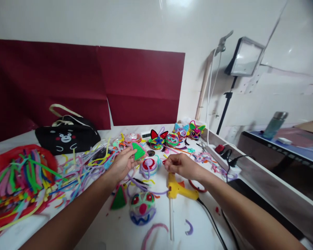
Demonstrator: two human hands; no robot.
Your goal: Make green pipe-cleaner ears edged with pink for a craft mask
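My left hand (122,162) pinches a green triangular piece (138,151) with a pink edge, made of fuzzy pipe cleaner. My right hand (179,164) is closed, with a small red piece (164,161) at its fingertips; its kind is too small to make out. Just below that hand lies a yellow hot glue gun (179,190) with a clear glue stick (171,218) in its back end. A similar green triangle (119,198) rests on the table beside a round pipe-cleaner face (142,208) with a red nose. Between my hands sits a round lilac and red piece (149,167).
Loose pipe cleaners (94,161) spread across the left, next to a red basin (48,158) full of them. A black bag (67,139) stands behind. Finished-looking animal heads (158,139) line the back. A power strip (224,161) and a black cord (211,217) lie right.
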